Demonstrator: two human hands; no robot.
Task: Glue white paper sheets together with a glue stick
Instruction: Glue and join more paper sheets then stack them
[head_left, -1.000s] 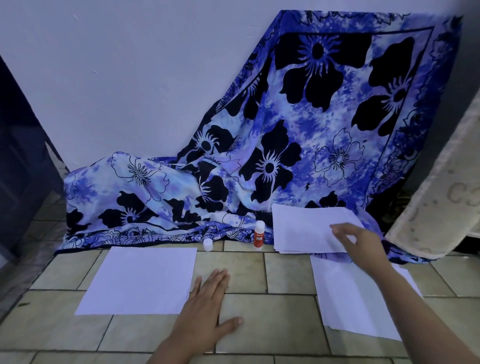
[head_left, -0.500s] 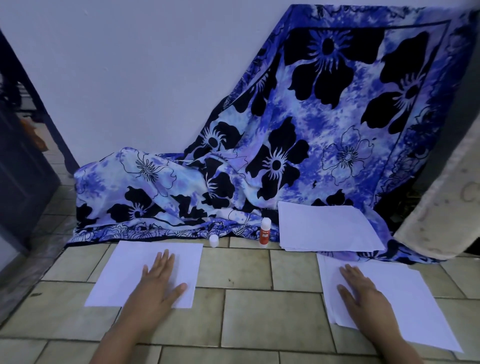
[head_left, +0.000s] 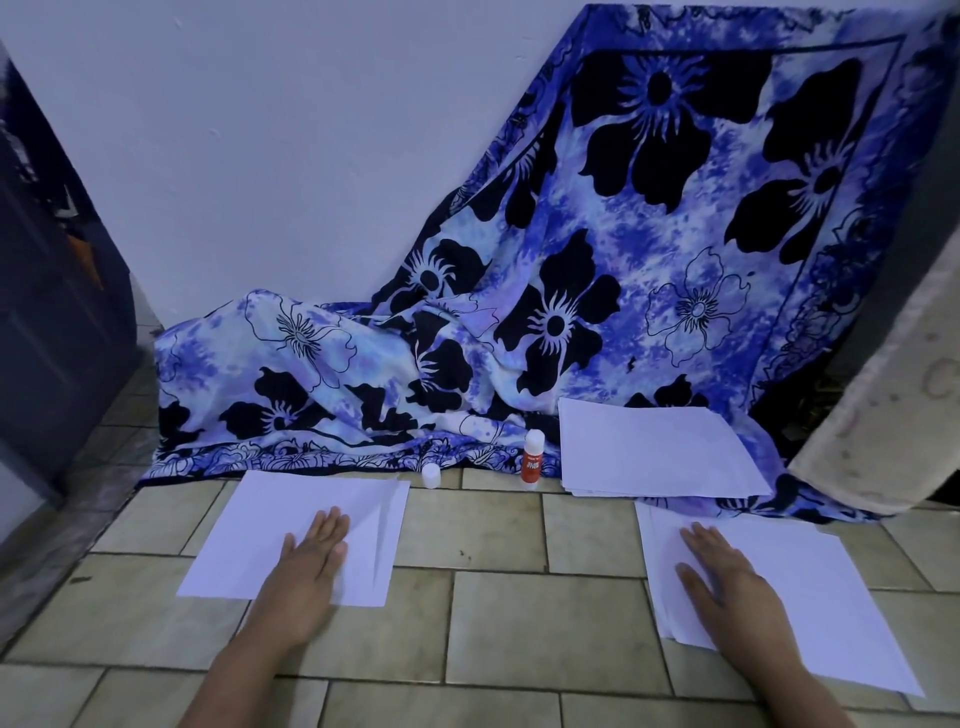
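Resting flat on the left sheet (head_left: 244, 535), the left hand (head_left: 311, 564) is seen palm down. Its fingers (head_left: 328, 525) are held straight and close together, thumb spread to the right, nothing gripped. The left sheet is laid on the tiled floor (head_left: 493, 597). A raised crease is seen along its right part, just beside the hand.

The right hand (head_left: 727, 584) is laid palm down on the left part of the right pile (head_left: 857, 597), a few white sheets stacked loosely on the floor with edges slightly offset. Its fingers (head_left: 701, 540) are stretched straight and slightly apart, nothing clamped. The two hands are kept well apart, with bare tiles between them.

The glue stick (head_left: 533, 460) is stood upright at the hem of the cloth (head_left: 597, 312), with an orange body and a white top. It is placed beyond both hands, roughly between them, well apart from each. A small white cap (head_left: 430, 475) is stood to its left, near but not touching.

Just right of the glue stick, a paper stack (head_left: 654, 447) is laid on the lower part of the cloth, beyond the right pile. The cloth, blue with black flowers, is draped against the white wall (head_left: 260, 156) and bunched down onto the floor. A dark door (head_left: 47, 322) is seen at the left edge. A beige mat-like thing (head_left: 883, 426) is leaned in at the right edge; what it is cannot be told.
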